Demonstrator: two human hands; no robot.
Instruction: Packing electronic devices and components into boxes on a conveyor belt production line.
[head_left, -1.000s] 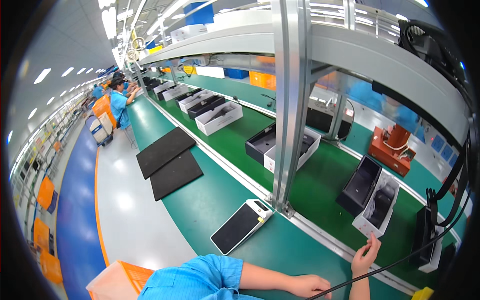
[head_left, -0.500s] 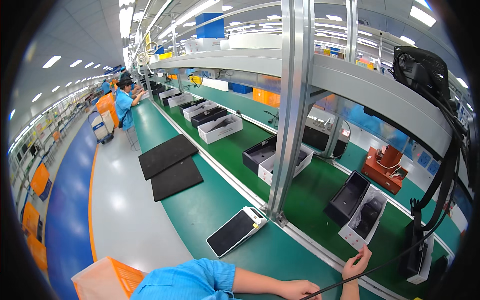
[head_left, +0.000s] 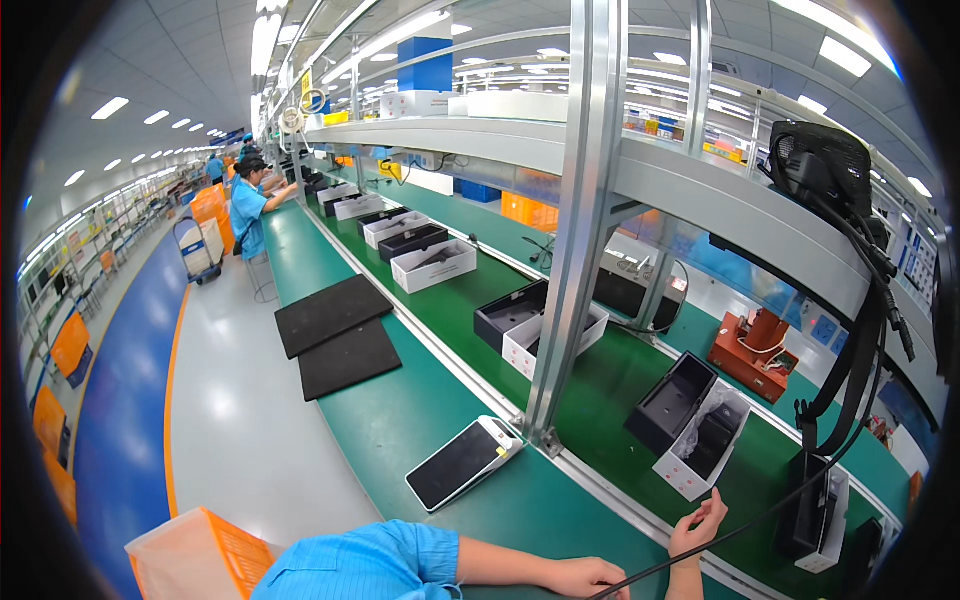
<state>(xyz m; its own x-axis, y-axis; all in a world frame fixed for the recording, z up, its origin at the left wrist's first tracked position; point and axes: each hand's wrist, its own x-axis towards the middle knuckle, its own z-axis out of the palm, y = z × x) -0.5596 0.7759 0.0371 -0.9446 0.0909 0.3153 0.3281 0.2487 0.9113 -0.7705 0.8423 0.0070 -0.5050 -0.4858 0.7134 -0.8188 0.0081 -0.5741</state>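
Observation:
My right hand (head_left: 699, 524) is raised over the near edge of the green conveyor, its fingers apart and loosely bent. Its fingertips are at the near end of a white open box (head_left: 707, 440); whether they touch it I cannot tell. Dark items and clear plastic wrap lie inside that box, and a black open box (head_left: 672, 400) sits against its left side. My left hand (head_left: 588, 577) rests low by the bench's edge, its fingers partly hidden. Left of the hands, a white payment terminal (head_left: 462, 464) with a dark screen lies on the green bench.
Two black mats (head_left: 345, 350) overlap on the bench. An upright metal post (head_left: 575, 220) and a shelf rail (head_left: 740, 200) stand over the conveyor. A black cable (head_left: 745, 530) crosses before my hands. Another box pair (head_left: 815, 510) lies right; a co-worker (head_left: 248, 210) stands far left.
The whole view has shifted slightly, so most things appear a little further left. Both hands keep nearly the same pose, the right one still by the white box.

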